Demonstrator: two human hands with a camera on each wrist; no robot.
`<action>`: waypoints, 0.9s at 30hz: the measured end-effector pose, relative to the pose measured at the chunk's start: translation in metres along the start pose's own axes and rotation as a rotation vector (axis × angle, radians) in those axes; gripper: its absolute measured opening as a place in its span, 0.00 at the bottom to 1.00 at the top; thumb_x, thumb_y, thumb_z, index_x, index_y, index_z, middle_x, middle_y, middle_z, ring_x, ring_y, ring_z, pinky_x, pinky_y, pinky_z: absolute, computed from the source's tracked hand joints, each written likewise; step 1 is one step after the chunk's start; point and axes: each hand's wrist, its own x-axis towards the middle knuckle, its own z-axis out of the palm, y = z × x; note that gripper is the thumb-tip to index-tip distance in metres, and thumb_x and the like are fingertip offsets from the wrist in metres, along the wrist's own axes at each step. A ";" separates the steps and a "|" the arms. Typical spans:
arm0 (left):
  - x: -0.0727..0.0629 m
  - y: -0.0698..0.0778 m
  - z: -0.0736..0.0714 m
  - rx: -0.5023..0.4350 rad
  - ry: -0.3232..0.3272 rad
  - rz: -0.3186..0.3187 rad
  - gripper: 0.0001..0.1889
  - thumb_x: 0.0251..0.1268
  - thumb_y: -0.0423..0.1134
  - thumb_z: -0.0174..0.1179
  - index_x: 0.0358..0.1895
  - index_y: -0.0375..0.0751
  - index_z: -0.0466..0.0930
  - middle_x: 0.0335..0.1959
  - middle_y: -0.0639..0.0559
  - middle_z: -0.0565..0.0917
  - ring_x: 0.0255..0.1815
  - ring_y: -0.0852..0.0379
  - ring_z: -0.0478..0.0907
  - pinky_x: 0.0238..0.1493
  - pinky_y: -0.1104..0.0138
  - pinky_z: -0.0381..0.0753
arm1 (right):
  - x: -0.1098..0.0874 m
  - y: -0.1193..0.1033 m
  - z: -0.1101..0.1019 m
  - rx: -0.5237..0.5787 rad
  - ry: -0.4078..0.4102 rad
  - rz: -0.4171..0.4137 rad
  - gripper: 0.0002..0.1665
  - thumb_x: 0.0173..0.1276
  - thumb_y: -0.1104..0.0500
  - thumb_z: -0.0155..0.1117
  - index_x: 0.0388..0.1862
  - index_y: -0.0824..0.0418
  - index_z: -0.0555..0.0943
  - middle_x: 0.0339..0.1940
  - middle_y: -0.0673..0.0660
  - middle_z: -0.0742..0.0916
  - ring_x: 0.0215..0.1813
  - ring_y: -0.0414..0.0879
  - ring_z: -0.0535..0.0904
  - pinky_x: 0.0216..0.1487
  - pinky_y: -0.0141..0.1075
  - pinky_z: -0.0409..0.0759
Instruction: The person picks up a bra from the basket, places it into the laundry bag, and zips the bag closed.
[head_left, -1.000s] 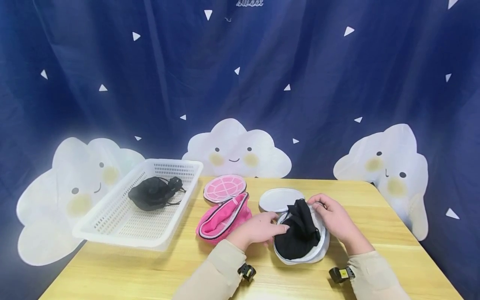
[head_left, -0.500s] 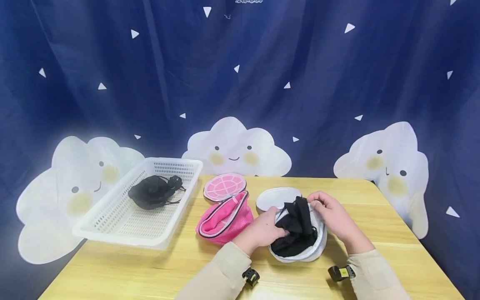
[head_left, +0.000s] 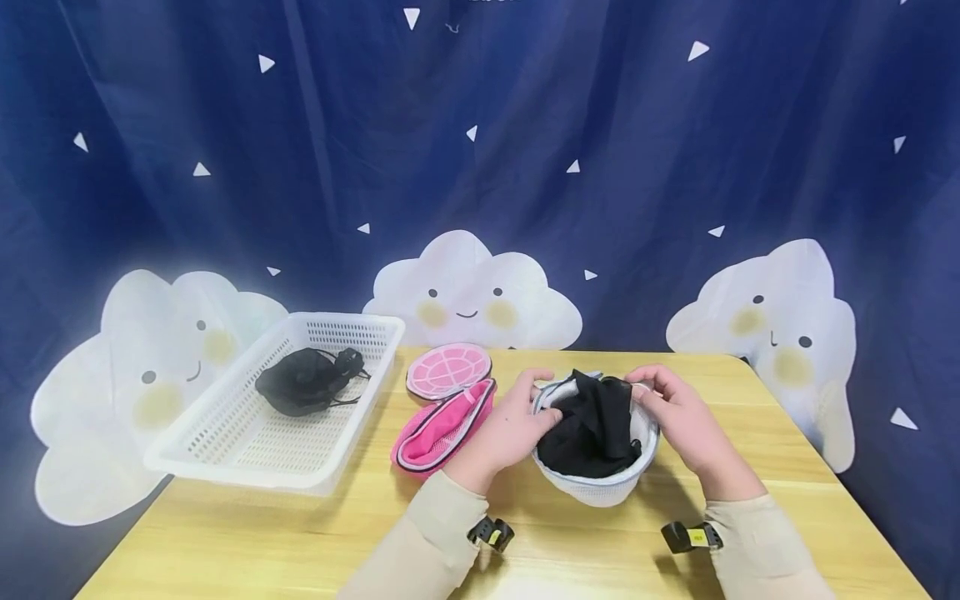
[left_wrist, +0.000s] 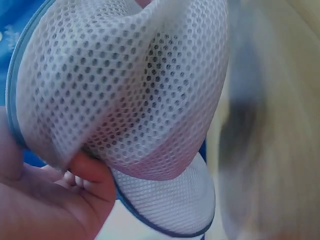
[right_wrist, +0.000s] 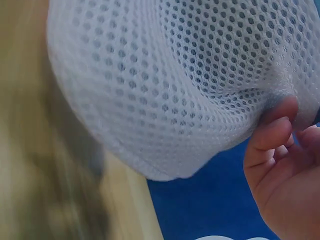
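A white mesh laundry bag point(head_left: 600, 492) with a grey-blue rim hangs between both hands, lifted and tilted, with bunched black cloth point(head_left: 588, 433) inside. My left hand point(head_left: 513, 425) grips its left rim, thumb over the edge; in the left wrist view the fingers point(left_wrist: 92, 170) curl under the mesh. On the opposite side my right hand point(head_left: 682, 421) pinches the rim, and the right wrist view shows its fingers point(right_wrist: 272, 135) bent against the mesh. The bag's round lid point(left_wrist: 170, 200) hangs loose below it in the left wrist view.
Left of the white bag lies an open pink mesh bag point(head_left: 442, 433), its round pink lid point(head_left: 450, 371) folded back. A white plastic basket point(head_left: 277, 475) at the left holds a black drawstring bundle point(head_left: 303, 382). Beneath everything is a wooden table point(head_left: 570, 558).
Both hands have raised the white mesh bag and tipped it, so its lower side now shows. The left hand has moved from the black cloth to the bag's rim. The lid no longer lies flat behind.
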 end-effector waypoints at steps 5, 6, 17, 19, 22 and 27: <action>-0.001 0.009 -0.006 -0.133 0.026 0.039 0.23 0.70 0.31 0.57 0.67 0.42 0.71 0.42 0.51 0.79 0.38 0.57 0.77 0.45 0.64 0.78 | 0.000 -0.005 -0.002 0.028 0.015 -0.031 0.13 0.77 0.67 0.55 0.55 0.73 0.73 0.39 0.52 0.82 0.37 0.42 0.80 0.36 0.31 0.79; -0.002 0.011 -0.006 -0.132 0.027 0.041 0.22 0.70 0.31 0.57 0.67 0.43 0.72 0.43 0.51 0.79 0.39 0.57 0.77 0.46 0.64 0.78 | 0.000 -0.005 -0.002 0.013 0.016 -0.033 0.13 0.77 0.67 0.55 0.55 0.73 0.73 0.39 0.53 0.82 0.37 0.42 0.79 0.36 0.31 0.79; -0.006 0.014 -0.009 0.079 0.049 0.092 0.22 0.72 0.29 0.50 0.64 0.48 0.79 0.61 0.53 0.79 0.59 0.55 0.75 0.63 0.58 0.73 | 0.000 -0.012 -0.003 -0.233 0.074 -0.067 0.12 0.75 0.66 0.59 0.55 0.65 0.77 0.36 0.57 0.79 0.33 0.43 0.77 0.34 0.31 0.74; -0.007 0.015 -0.011 0.166 0.059 0.118 0.22 0.71 0.29 0.50 0.64 0.48 0.80 0.61 0.52 0.80 0.62 0.56 0.74 0.65 0.59 0.72 | 0.000 -0.012 -0.003 -0.254 0.075 -0.074 0.12 0.74 0.67 0.58 0.55 0.65 0.78 0.34 0.56 0.79 0.31 0.43 0.76 0.33 0.32 0.74; -0.010 0.018 -0.012 0.243 0.063 0.144 0.22 0.70 0.29 0.52 0.64 0.48 0.80 0.61 0.51 0.80 0.63 0.55 0.74 0.64 0.59 0.73 | -0.002 -0.011 -0.002 -0.228 0.051 -0.067 0.12 0.75 0.67 0.58 0.55 0.66 0.77 0.34 0.57 0.79 0.32 0.44 0.76 0.34 0.32 0.74; -0.009 0.020 -0.012 0.322 0.074 0.147 0.23 0.70 0.27 0.52 0.65 0.45 0.79 0.57 0.48 0.81 0.57 0.54 0.76 0.63 0.60 0.74 | -0.002 -0.012 -0.001 -0.181 0.047 -0.064 0.12 0.75 0.67 0.58 0.54 0.67 0.77 0.34 0.57 0.78 0.33 0.43 0.75 0.34 0.32 0.74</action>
